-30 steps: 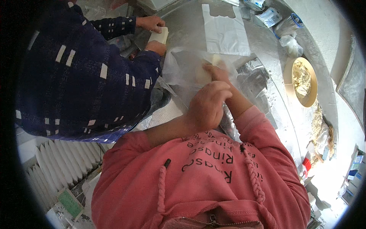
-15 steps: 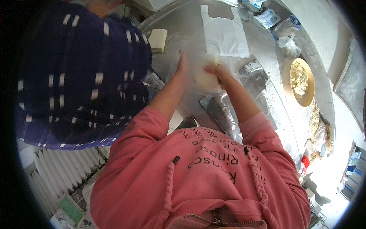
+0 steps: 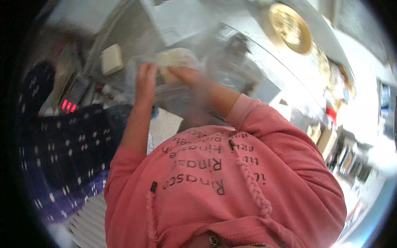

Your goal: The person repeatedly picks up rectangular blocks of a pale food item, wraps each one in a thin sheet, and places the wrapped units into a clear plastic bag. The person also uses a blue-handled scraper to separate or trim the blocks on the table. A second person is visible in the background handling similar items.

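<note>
Slightly left of the middle, a pale yellow, soft-looking piece (image 3: 177,57) is held by my right hand (image 3: 188,76), its fingers closed on the near edge. What the piece is made of cannot be made out. Thin clear plastic film, seemingly a bag (image 3: 169,91), hangs around and below it. My left hand (image 3: 146,80) is upright just left of the piece, fingers fairly straight, with the film at its fingertips. It appears to grip the film, though blur hides the exact hold. A pale rectangular stack (image 3: 112,59) lies on the metal table beyond my left hand.
A white plastic carrier bag (image 3: 178,18) lies flat at the far side. A round tan tray (image 3: 306,43) with pale strips stands at far right. Crumpled dark plastic (image 3: 237,47) lies right of my hands. Left are a red-lit display (image 3: 68,106) and a person's dark checked garment (image 3: 70,144).
My view has swung, so table things sit further left and higher. Both hands still hold the piece and film together. The person at left appears lower, uncovering the red display.
</note>
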The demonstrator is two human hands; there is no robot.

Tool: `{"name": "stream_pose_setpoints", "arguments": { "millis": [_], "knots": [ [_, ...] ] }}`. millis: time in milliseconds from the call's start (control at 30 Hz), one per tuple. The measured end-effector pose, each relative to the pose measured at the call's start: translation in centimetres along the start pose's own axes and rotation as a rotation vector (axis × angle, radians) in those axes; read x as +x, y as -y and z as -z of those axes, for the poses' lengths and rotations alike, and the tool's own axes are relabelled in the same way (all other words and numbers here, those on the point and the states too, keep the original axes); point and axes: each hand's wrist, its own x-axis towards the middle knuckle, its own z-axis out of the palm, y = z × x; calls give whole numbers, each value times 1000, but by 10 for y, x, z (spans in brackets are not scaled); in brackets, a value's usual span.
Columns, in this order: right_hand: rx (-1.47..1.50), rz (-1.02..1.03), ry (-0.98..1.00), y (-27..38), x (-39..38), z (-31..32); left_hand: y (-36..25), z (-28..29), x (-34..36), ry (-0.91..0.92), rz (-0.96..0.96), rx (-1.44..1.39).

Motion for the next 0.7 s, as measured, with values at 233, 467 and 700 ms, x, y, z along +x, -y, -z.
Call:
{"name": "stream_pose_setpoints", "arguments": {
  "millis": [233,467,700],
  "knots": [
    [372,-146,-316,-27,-156,231,-16,-107,-113,1121,163,105],
    [-249,-633,-643,-184,-261,295,40,-293,-186,936,499,231],
    [249,-666,-414,-244,-234,305,99,-356,-186,719,410,173]
  ]
}}
